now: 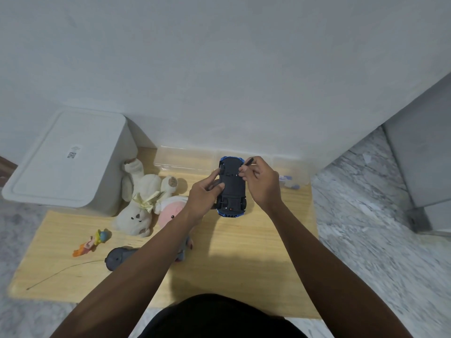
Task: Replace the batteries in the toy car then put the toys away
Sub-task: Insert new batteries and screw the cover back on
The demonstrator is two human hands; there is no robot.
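A blue toy car is held upside down above the wooden mat, its black underside facing me. My left hand grips the car's left side, thumb across the underside. My right hand holds a thin black screwdriver with its tip at the underside near the car's far end. A cream plush bear and a pink plush lie left of the car. A small colourful figurine lies further left. A grey remote control with a long wire antenna sits partly under my left forearm.
A white lidded storage bin stands at the back left. A clear plastic box lies along the wall behind the car. The wooden mat lies on a marble floor. A grey cabinet corner stands at the right.
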